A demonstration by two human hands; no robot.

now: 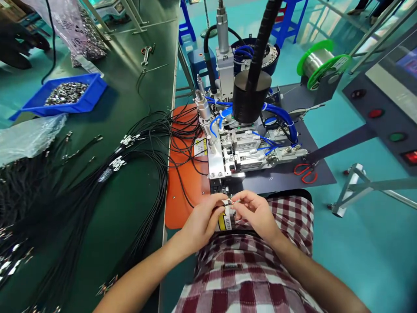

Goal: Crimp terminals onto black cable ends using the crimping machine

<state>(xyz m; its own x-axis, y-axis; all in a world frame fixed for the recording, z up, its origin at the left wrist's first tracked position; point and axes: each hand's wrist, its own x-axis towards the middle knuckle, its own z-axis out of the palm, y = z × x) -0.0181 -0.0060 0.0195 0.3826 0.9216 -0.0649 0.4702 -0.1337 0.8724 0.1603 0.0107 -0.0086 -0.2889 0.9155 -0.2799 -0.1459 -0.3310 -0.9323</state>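
Both of my hands meet at the front edge of a metal bench machine (250, 161). My left hand (203, 219) pinches the end of a black cable (184, 191) between thumb and fingertips. From the right, my right hand (256, 213) closes its fingertips on a small metal connector (237, 201) at that cable's tip. The connector is tiny and partly covered by my fingers, so its exact shape is unclear. Below my hands, a yellow and white label (224, 221) shows on the machine's front.
Bundled black cables (153, 152) spread over the dark green table (137, 87) and an orange board (185, 204). A blue tray (94, 89) holds small metal parts. Red-handled scissors (305, 173) lie right of the machine, below a green wire spool (314, 65). Wrenches (146, 55) rest farther back.
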